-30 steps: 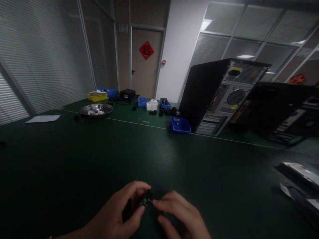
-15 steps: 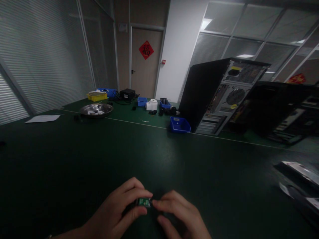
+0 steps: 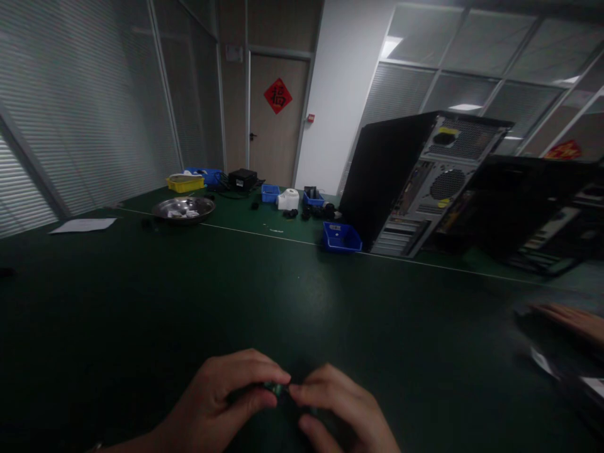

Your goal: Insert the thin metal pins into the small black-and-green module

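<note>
Close to the bottom of the head view, my left hand [image 3: 231, 393] pinches a small green circuit board [image 3: 274, 388] between thumb and fingers. Most of the board is covered by those fingers. My right hand [image 3: 342, 406] is just to the right, its fingers curled and its index fingertip at the board's right end. A gap shows between that fingertip and the right thumb. Something small and dark may lie there, too dim to name. Both hands are over the dark green table [image 3: 302, 308].
A blue bin [image 3: 341, 238] stands beside a black computer tower [image 3: 391, 170]. Farther left are a metal bowl [image 3: 184, 217] and a paper sheet [image 3: 83, 225]. Several small parts and a white plastic housing [image 3: 288, 199] lie at the back. A blurred brownish shape [image 3: 573, 321] is at the right edge.
The green board has tilted, and less of its face shows between my left fingers. My left hand has dipped slightly. At the right edge, the pale silver object now looks brownish and blurred.
</note>
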Demonstrator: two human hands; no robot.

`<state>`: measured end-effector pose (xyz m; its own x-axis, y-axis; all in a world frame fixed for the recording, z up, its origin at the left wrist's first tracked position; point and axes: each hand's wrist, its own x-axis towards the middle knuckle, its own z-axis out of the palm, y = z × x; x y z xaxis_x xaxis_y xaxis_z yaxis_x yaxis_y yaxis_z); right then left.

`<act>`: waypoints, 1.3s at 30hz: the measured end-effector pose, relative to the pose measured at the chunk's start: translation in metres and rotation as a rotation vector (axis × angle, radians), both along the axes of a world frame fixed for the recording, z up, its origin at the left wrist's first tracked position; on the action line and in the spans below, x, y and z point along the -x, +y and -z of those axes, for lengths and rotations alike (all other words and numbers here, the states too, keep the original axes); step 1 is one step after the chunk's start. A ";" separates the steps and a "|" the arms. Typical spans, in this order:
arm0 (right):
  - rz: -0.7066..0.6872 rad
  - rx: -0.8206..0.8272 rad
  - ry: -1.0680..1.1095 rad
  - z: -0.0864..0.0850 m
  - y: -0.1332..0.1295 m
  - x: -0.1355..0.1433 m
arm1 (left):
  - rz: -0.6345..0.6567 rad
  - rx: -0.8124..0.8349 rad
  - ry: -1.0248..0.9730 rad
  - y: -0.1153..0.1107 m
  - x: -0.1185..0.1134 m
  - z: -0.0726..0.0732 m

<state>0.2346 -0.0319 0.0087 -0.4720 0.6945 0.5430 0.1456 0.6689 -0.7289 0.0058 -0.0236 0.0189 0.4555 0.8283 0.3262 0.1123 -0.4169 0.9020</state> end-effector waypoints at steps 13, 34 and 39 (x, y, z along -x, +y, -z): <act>0.047 0.072 -0.015 0.004 0.001 -0.003 | -0.053 0.167 0.180 0.004 -0.002 -0.001; 0.148 0.081 0.002 0.003 -0.003 -0.001 | 0.081 -0.054 0.421 0.005 -0.007 0.008; 0.172 0.072 0.015 0.001 -0.002 0.001 | 0.087 -0.089 0.328 0.004 -0.009 0.005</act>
<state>0.2337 -0.0336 0.0074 -0.3351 0.8016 0.4952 0.2423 0.5812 -0.7768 0.0153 -0.0197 0.0137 0.6155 0.7568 0.2199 0.3511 -0.5131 0.7832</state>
